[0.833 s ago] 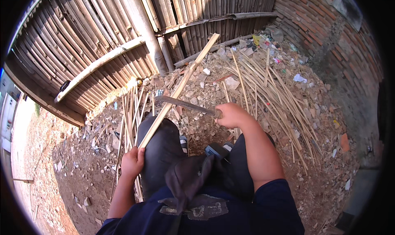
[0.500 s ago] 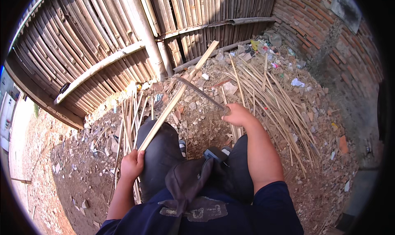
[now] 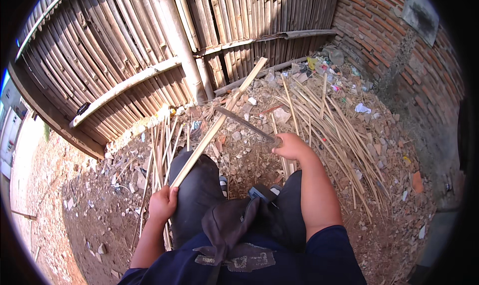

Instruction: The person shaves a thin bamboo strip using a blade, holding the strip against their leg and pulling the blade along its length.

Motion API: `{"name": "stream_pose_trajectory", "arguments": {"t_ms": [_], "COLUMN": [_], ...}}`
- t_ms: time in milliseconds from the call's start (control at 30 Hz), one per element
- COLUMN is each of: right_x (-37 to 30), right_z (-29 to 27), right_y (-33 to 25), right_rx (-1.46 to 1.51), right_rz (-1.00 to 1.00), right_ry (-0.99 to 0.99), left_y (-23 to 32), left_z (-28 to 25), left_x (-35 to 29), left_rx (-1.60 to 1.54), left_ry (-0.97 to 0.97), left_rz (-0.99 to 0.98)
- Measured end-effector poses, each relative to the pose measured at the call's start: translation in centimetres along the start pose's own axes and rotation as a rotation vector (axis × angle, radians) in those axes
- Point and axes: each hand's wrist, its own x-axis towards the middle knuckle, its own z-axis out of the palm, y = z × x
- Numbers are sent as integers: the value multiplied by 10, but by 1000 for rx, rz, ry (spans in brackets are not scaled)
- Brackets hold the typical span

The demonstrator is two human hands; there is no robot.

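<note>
While the near end of a long pale strip (image 3: 204,142) is clasped in the left hand (image 3: 163,204), beside the thigh in dark trousers (image 3: 192,210), a long dark knife (image 3: 247,124) is gripped by its handle in the right hand (image 3: 291,146). The strip is slanted forward and rightward above the littered ground (image 3: 110,210) and is crossed by the blade; whether they touch cannot be told. More strips (image 3: 337,133) are strewn at the right.

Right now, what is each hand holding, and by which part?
Left hand: the strip, by its near end. Right hand: the knife, by its handle end.
</note>
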Motion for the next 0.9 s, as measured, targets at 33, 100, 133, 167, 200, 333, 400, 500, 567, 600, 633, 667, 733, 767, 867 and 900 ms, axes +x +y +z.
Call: {"name": "stream_pose_trajectory", "arguments": {"t_ms": [33,100,133,167,200,333,400,500,567,600,633,667,733,767,867,900], "right_x": [3,1,1,1,1,0,1,-2,-2,-2,-1,0,1,1,1,-1], "right_z": [2,-1,-2,-2,0,5,8,3,1,2,4,6,9,9,5,3], "right_y": [7,1,-3,-5,-8,-13,-9,-16,-18,-16,-14,-13,-10,-10,-13,-16], "right_rx": [13,2,-8,-9,30,89,93,86,77,79,81,83,53,54,60,62], "right_rz": [16,28,42,41,21,-41,-35,-19,-5,3,10,11,0,0,-12,-10], "right_ry": [27,-5,-38,-36,-67,-50,-34,-46,-73,-68,-62,-64,-16,-18,-50,-62], "left_y": [0,0,-1,0,0,-1,-2,-5,-7,-8,-8,-7,-6,-6,-4,-3], "left_z": [0,-1,0,0,0,2,3,4,7,7,8,7,7,8,6,6], "left_x": [0,-1,-2,-2,-2,-1,-1,-2,-1,-1,-1,-1,-1,0,-1,-1], "left_rx": [0,7,7,4,1,0,-5,17,16,13,14,8,4,0,-5,-7], "left_ry": [1,8,11,9,6,19,25,25,33,41,37,39,40,44,43,38], "left_rz": [3,11,11,10,9,20,28,24,29,37,37,42,45,51,43,28]}}
